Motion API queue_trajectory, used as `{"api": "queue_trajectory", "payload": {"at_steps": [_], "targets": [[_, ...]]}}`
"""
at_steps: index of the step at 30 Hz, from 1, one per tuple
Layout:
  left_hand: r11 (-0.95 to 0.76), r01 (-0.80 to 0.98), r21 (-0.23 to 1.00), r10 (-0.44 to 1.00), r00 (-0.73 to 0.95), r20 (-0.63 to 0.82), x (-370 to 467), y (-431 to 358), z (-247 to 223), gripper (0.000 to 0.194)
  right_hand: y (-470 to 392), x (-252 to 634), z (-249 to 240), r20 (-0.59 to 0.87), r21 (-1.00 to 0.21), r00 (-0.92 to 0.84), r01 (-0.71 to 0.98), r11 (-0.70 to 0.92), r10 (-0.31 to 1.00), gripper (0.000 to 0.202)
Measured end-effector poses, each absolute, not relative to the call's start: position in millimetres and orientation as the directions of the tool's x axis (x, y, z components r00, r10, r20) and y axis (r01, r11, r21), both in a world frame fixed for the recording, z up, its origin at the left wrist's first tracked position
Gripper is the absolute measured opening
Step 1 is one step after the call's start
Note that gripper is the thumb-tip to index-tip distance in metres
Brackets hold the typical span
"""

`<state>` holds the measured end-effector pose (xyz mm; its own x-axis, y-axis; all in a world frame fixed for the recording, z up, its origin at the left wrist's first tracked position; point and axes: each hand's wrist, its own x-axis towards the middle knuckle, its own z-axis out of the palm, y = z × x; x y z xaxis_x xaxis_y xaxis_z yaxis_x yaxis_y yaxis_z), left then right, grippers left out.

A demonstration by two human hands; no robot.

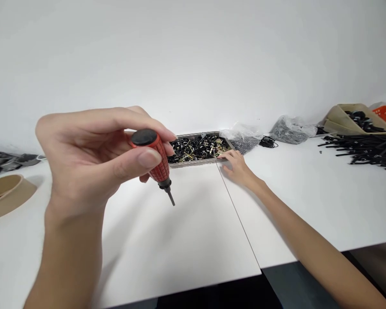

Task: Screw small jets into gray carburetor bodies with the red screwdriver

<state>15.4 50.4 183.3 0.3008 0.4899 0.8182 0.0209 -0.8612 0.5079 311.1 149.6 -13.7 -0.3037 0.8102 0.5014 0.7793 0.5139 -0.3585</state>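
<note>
My left hand (93, 159) is raised close to the camera, thumb and fingers closed around the red handle of a small screwdriver (159, 165). Its black end cap faces me, and the short dark shaft slants down and right above the white table. Farther back, a shallow grey tray (193, 163) holds many mixed small black and brass-coloured parts (196, 148). At the tray's near right corner rests my right hand (236, 165), its fingers bent over the rim and the thumb apart below them. I see nothing held in it, though the fingertips are partly hidden.
Behind my right hand lie clear plastic bags (292, 128) and a coil of black cord (268, 141). Black cords (366, 148) and a beige bin (337, 118) are at far right. A beige bowl (16, 197) stands left. A seam splits the white table (186, 240).
</note>
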Motion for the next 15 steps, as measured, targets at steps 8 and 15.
{"api": "queue_trajectory", "payload": {"at_steps": [8, 15], "targets": [[-0.841, 0.112, 0.530, 0.533, 0.338, 0.776, 18.4, 47.3, 183.8, 0.015, 153.7, 312.2, -16.5, 0.504, -0.348, -0.299, 0.788, 0.507, 0.811, 0.034], [-0.839, 0.256, 0.481, 0.544, 0.342, 0.766, 19.3, 38.8, 186.5, 0.011, 154.5, 313.9, -20.9, 0.537, -0.335, -0.311, 0.774, 0.537, 0.784, 0.032]]}}
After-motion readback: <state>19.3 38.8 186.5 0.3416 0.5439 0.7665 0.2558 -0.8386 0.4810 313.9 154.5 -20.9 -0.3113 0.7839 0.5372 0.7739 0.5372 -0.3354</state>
